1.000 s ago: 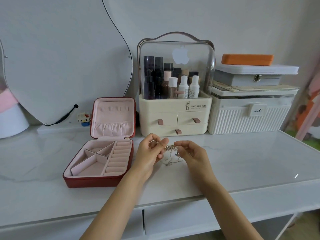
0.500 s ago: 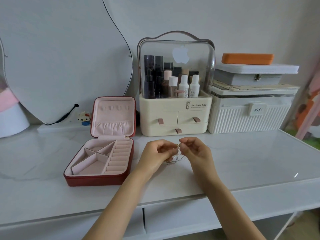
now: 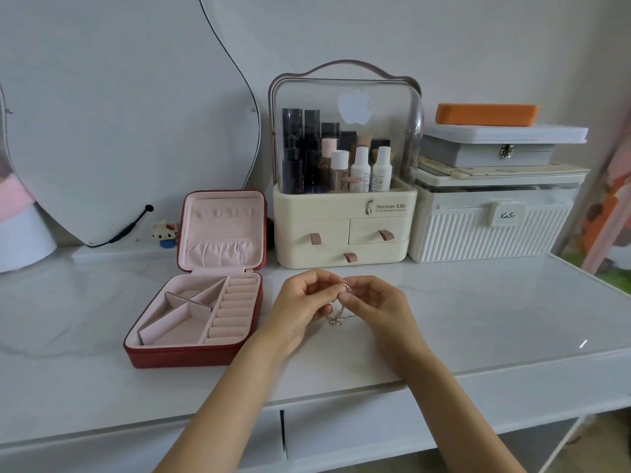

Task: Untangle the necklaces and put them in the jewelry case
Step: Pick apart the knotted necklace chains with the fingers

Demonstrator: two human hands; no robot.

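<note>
**Two hands work a knot of necklaces beside an open jewelry case**

Head camera: At the front of a white marble-look vanity top (image 3: 478,319), a person's left hand (image 3: 300,310) and right hand (image 3: 377,307) meet fingertip to fingertip, both pinched closed on a small tangle of necklaces (image 3: 343,298). A rose-gold bunch shows at the top between the fingers; a thin silvery chain hangs from it and ends in a small pendant just above or on the table surface, though which cannot be told. How many chains make up the tangle is too fine to make out, and much of it is hidden behind the curled fingers. Both forearms run out of the lower edge of the picture.

Just left of the hands, the red jewelry case (image 3: 191,353) lies open on the table, its lid upright, the pink lining showing divided compartments and a column of ring rolls. No jewelry is visible inside.

Behind the hands stands a cream cosmetics organiser (image 3: 345,233) with a clear domed cover over bottles. To its right, a white ribbed storage box (image 3: 491,233) carries a grey latched box and an orange case (image 3: 486,114) on top. A curved mirror (image 3: 129,114) leans at left, cut off by the frame, with a small block figure at its foot.
</note>
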